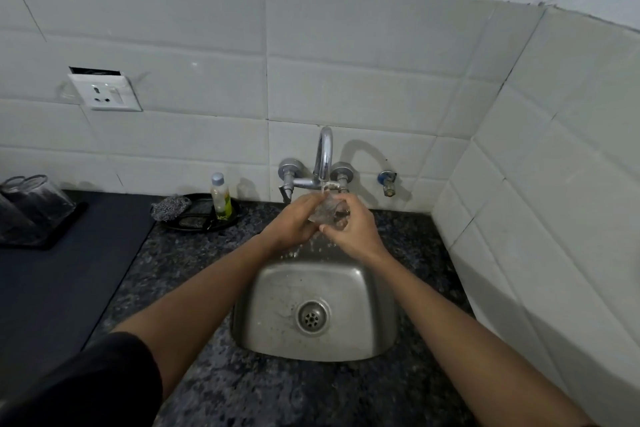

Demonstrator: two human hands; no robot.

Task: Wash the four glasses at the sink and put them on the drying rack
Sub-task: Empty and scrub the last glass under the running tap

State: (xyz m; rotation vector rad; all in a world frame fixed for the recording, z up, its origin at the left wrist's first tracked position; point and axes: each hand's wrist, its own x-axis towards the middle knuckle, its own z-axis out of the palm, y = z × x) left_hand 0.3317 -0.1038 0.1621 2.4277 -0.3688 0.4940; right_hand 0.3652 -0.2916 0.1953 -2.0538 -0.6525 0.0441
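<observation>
- Glass (327,210): clear, colourless tumbler, held tilted under the tap (323,156); running water falls onto it and spatters down below the grip. It sits between the two hands, directly beneath the spout and above the back edge of the sink (377,305).
- Left hand (294,222): wrapped around the glass from the left, fingers closed on its wall.
- Right hand (353,225): closed on the glass from the right, thumb lying across the front. Which end is the rim cannot be told; the hands and water blur it.
- Step in hand, as judged: rinsing. Done well, the glass is turned so that water reaches inside and out, with a firm hold on the wet, slippery wall, kept clear of the metal spout.
- Below the grip: steel sink, wet, drain open, no other glass in it.
- Left of the grip: black dish (197,222) with a steel scrubber (169,208) and a small bottle of yellow-green liquid (220,198).
- Far left of the grip: clear glasses (33,201) upturned on a dark tray (52,239), likely the drying rack; their count is unclear.
</observation>
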